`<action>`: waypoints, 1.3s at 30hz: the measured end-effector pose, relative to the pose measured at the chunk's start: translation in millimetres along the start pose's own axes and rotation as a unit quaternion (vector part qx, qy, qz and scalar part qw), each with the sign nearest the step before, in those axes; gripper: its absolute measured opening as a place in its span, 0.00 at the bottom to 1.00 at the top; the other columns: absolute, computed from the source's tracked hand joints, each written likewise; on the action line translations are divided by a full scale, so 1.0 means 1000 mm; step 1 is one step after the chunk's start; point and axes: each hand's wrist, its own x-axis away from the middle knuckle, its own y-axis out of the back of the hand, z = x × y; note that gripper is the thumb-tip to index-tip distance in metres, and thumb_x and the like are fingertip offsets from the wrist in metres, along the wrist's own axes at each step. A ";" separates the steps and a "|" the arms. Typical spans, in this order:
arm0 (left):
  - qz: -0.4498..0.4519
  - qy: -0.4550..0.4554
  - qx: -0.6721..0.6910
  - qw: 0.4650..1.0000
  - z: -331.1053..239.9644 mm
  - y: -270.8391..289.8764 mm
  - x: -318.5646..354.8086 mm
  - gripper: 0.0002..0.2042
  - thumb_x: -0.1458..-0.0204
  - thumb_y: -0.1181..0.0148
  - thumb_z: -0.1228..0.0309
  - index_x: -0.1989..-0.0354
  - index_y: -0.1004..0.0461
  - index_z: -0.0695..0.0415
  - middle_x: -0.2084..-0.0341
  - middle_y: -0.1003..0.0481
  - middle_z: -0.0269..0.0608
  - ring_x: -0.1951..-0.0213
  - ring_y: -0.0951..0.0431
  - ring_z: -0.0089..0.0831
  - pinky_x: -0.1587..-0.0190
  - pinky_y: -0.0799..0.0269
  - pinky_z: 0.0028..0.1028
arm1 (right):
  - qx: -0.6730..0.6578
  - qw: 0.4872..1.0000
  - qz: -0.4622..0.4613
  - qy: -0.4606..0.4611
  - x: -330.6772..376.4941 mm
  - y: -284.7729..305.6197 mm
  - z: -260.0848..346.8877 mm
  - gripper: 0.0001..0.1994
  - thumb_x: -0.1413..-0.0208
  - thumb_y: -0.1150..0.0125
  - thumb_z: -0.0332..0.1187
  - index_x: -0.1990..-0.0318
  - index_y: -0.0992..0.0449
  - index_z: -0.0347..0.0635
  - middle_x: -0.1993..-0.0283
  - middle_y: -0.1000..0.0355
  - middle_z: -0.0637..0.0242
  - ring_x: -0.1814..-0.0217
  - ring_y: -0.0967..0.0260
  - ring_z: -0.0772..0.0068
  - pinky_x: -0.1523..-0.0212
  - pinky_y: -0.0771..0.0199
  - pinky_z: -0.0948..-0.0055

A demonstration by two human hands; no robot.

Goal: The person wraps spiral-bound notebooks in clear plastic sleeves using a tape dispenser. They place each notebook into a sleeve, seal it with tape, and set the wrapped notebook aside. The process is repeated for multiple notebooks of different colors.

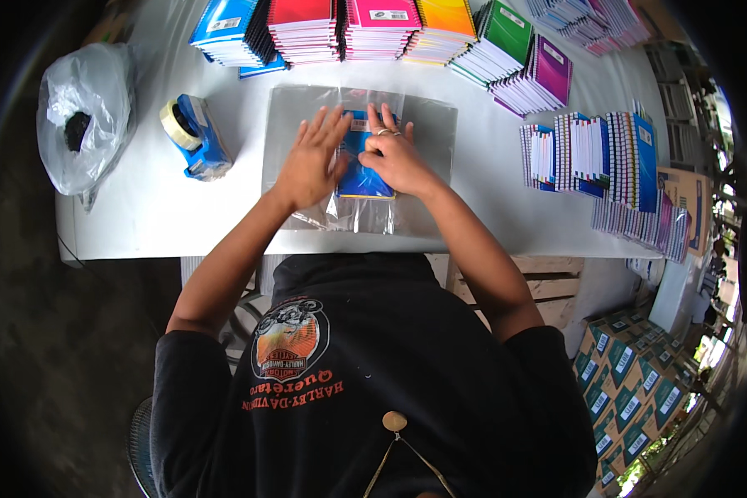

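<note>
Left hand [313, 163] spread, right hand's [398, 158] hold unclear, blue notebook [363, 183] beneath, tape dispenser [211, 143] left, notebooks [304, 33] beyond

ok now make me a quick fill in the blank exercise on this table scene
The left hand and right hand are at a notebook whose cover is mostly ____.
The tape dispenser is to the ____ of that notebook.
The stack between the red stack and the yellow stack is ____.
Missing words: blue; left; pink

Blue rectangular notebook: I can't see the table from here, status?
Left hand spread, right hand partly curled, both at the blue rectangular notebook. Notebook flat amid clear plastic film. Blue plastic tape dispenser apart, to the left.
</note>
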 end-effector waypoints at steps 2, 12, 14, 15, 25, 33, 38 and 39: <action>-0.007 -0.015 -0.185 0.983 -0.011 -0.016 0.029 0.33 0.47 0.44 0.63 0.32 0.49 0.49 0.32 0.53 0.48 0.31 0.58 0.51 0.34 0.63 0.57 | -0.092 0.995 0.017 -0.017 -0.002 0.003 0.002 0.13 0.50 0.43 0.35 0.81 0.32 0.38 0.26 0.65 0.57 0.23 0.82 0.52 0.37 0.81 0.27; -0.126 -0.197 -0.109 0.966 -0.034 -0.063 0.064 0.25 0.58 0.37 0.71 0.47 0.33 0.50 0.51 0.33 0.43 0.48 0.34 0.43 0.47 0.41 0.41 | -0.014 0.996 0.075 -0.053 -0.005 0.013 0.014 0.12 0.52 0.41 0.35 0.82 0.28 0.38 0.25 0.66 0.58 0.23 0.80 0.50 0.38 0.74 0.25; -0.188 -0.105 -0.041 0.976 -0.044 -0.058 0.052 0.28 0.60 0.36 0.72 0.46 0.35 0.52 0.52 0.33 0.45 0.51 0.32 0.45 0.48 0.40 0.40 | 0.003 0.994 0.089 -0.061 -0.006 0.016 0.018 0.11 0.52 0.41 0.35 0.81 0.26 0.39 0.25 0.67 0.58 0.23 0.80 0.50 0.37 0.73 0.26; -0.200 -0.046 -0.011 0.979 -0.049 -0.055 0.048 0.29 0.61 0.36 0.73 0.45 0.36 0.53 0.53 0.33 0.46 0.53 0.31 0.45 0.49 0.40 0.40 | 0.016 0.993 0.096 -0.063 -0.007 0.018 0.019 0.10 0.52 0.41 0.36 0.80 0.25 0.40 0.25 0.67 0.59 0.23 0.80 0.51 0.36 0.72 0.27; -0.151 -0.081 -0.105 0.980 -0.033 -0.044 0.062 0.07 0.60 0.34 0.72 0.73 0.26 0.53 0.72 0.31 0.35 0.67 0.30 0.33 0.65 0.34 0.32 | 0.032 0.983 0.177 -0.047 -0.009 0.034 0.019 0.02 0.55 0.38 0.31 0.73 0.20 0.49 0.25 0.71 0.59 0.23 0.81 0.54 0.35 0.70 0.32; -0.394 0.207 -0.038 0.894 0.009 0.032 0.125 0.09 0.51 0.39 0.75 0.62 0.28 0.64 0.70 0.33 0.47 0.73 0.35 0.36 0.64 0.33 0.29 | 0.010 0.987 0.157 -0.021 -0.009 0.032 0.014 0.03 0.60 0.35 0.28 0.75 0.21 0.48 0.25 0.69 0.58 0.23 0.81 0.52 0.34 0.71 0.33; -0.401 0.449 0.319 0.732 0.078 0.089 0.122 0.26 0.45 0.49 0.52 0.47 0.30 0.61 0.57 0.32 0.48 0.66 0.33 0.27 0.65 0.35 0.25 | 0.011 0.989 0.144 -0.024 -0.010 0.028 0.013 0.06 0.63 0.34 0.26 0.75 0.23 0.46 0.25 0.69 0.56 0.23 0.82 0.50 0.34 0.71 0.32; -0.381 0.447 0.354 0.728 0.087 0.096 0.118 0.25 0.45 0.48 0.51 0.48 0.29 0.60 0.60 0.31 0.46 0.67 0.34 0.26 0.67 0.36 0.24 | 0.013 0.990 0.140 -0.027 -0.010 0.028 0.013 0.06 0.64 0.34 0.26 0.75 0.23 0.45 0.25 0.69 0.55 0.23 0.82 0.50 0.34 0.71 0.32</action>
